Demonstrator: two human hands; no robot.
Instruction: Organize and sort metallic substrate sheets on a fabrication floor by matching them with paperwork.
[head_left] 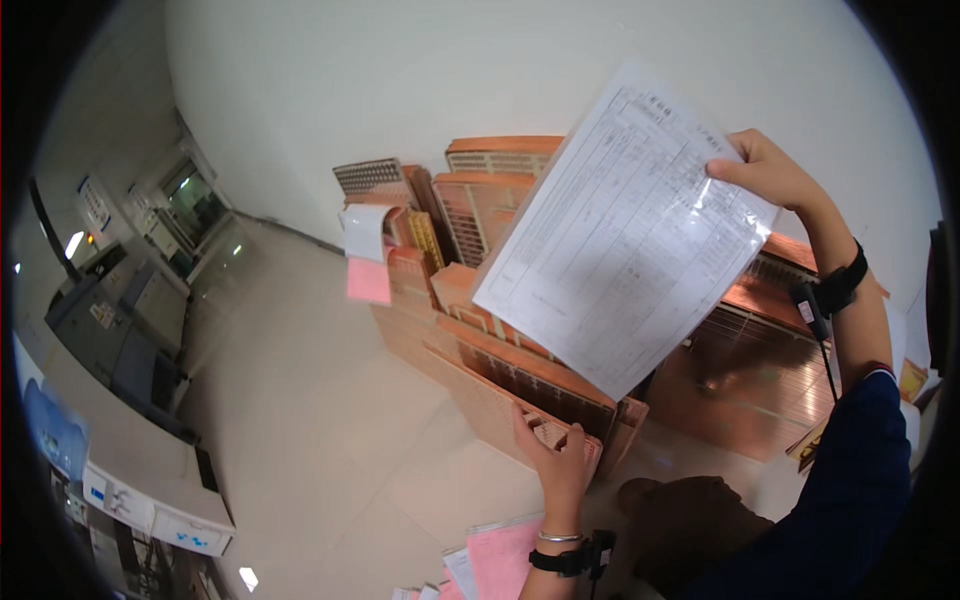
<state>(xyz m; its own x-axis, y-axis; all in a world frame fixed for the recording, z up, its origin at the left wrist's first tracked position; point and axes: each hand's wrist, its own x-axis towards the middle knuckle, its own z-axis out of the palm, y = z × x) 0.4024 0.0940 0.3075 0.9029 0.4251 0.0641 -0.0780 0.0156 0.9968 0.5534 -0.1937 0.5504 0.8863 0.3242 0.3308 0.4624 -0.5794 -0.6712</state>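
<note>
My right hand [765,172] pinches the upper right edge of a printed form in a clear plastic sleeve [630,240], held up tilted over the copper-coloured panels. Below it, my left hand [556,458] grips the top edge of the nearest thin copper panel [490,403] at its right end. More copper panels [490,200] lean in rows behind, partly hidden by the form. White and pink slips [369,255] hang over a panel at the left of the stack.
A wall [400,80] rises behind the panels. Shiny copper sheets [750,380] lean at the right. Pink and white papers [500,560] lie on the floor near my left forearm. Grey machines [120,330] and a white-and-blue dispenser [150,505] stand across the aisle at the left.
</note>
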